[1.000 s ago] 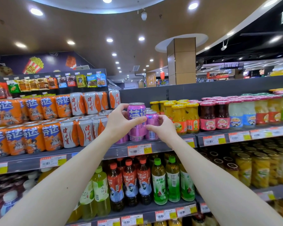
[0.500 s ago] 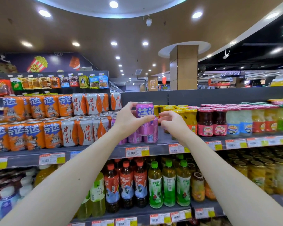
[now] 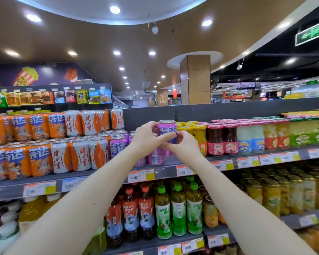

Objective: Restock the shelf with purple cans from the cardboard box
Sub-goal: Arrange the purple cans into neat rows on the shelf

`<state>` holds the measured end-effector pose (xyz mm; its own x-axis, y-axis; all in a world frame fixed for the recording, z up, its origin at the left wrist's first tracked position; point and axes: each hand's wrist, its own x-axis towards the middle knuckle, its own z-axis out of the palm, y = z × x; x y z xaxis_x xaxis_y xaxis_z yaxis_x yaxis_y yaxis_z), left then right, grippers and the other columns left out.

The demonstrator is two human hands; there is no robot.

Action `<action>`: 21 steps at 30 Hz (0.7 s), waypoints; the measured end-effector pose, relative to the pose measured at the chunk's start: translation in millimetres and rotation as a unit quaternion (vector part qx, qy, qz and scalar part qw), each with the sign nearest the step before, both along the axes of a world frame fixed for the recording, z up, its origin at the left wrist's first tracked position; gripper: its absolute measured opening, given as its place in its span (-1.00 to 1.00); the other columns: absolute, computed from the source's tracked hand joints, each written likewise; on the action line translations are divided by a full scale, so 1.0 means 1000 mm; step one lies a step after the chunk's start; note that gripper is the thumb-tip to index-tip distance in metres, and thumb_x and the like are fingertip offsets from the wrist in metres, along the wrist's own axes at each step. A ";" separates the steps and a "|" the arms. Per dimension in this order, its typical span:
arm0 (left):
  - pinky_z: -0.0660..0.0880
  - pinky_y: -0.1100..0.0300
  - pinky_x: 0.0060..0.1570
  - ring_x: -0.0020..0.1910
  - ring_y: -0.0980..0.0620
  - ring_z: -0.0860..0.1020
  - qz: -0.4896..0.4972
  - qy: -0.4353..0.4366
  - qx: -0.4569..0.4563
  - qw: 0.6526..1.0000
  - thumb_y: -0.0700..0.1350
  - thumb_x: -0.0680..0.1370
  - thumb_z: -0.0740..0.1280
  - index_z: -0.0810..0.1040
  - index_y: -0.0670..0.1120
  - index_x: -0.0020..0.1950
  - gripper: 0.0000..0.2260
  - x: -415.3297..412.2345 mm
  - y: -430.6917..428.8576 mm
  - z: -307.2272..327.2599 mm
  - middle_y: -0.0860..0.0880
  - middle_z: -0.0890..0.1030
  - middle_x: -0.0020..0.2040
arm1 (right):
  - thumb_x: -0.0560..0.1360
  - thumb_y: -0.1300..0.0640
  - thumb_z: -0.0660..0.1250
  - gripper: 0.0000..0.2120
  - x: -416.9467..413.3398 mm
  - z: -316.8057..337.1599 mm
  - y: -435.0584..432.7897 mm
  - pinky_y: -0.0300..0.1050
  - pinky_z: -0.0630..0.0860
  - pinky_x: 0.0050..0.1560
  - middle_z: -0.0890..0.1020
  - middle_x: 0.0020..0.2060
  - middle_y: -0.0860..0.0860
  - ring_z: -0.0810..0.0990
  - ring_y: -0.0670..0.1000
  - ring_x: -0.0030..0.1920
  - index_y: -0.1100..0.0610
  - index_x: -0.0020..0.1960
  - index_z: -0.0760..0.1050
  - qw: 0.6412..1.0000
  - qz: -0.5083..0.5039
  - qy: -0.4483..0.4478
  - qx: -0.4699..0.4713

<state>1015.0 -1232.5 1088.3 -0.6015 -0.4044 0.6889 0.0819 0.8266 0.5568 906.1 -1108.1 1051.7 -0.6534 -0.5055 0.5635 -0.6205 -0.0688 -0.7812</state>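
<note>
right hand [image 3: 185, 144] now grasps purple can [image 3: 167, 128]

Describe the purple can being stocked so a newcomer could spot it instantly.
Find the upper drinks shelf, where orange and white cans give way to yellow-lidded jars. There the purple can is gripped by the left hand and right hand. Unlike the shelved purple cans, it sits raised a tier above them.

Bright ceiling spotlights [image 3: 115, 9], wide-angle distortion

Jars [image 3: 201, 137] tight on rt side
</note>
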 end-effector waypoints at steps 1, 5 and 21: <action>0.52 0.43 -0.24 -0.06 0.24 0.65 0.010 0.002 -0.010 1.000 0.31 0.37 0.56 0.52 0.11 0.29 -0.42 0.001 -0.003 0.002 0.18 0.66 0.01 | 0.27 -0.20 0.62 -0.43 -0.003 -0.001 0.000 -0.25 0.53 -0.13 0.63 -0.03 -0.19 0.59 -0.21 -0.05 -0.02 0.15 0.50 1.000 -0.017 -0.001 0.004; 0.58 0.22 -0.05 -0.04 0.19 0.63 0.047 0.015 -0.040 0.998 0.25 0.43 0.55 0.50 0.02 0.37 -0.40 0.007 -0.021 0.002 0.12 0.67 0.01 | 0.30 -0.14 0.62 -0.45 -0.014 -0.008 -0.003 -0.22 0.51 -0.14 0.60 -0.04 -0.14 0.58 -0.17 -0.08 0.03 0.17 0.49 0.997 -0.063 -0.001 0.032; 0.60 0.22 -0.06 -0.09 0.19 0.65 0.068 0.019 -0.047 0.996 0.12 0.50 0.52 0.56 0.08 0.23 -0.64 0.014 -0.043 -0.014 0.18 0.69 -0.10 | 0.32 -0.09 0.63 -0.42 -0.024 -0.027 -0.030 -0.04 0.59 -0.03 0.55 -0.04 -0.05 0.59 0.00 -0.03 0.06 0.11 0.35 0.992 -0.122 -0.005 0.039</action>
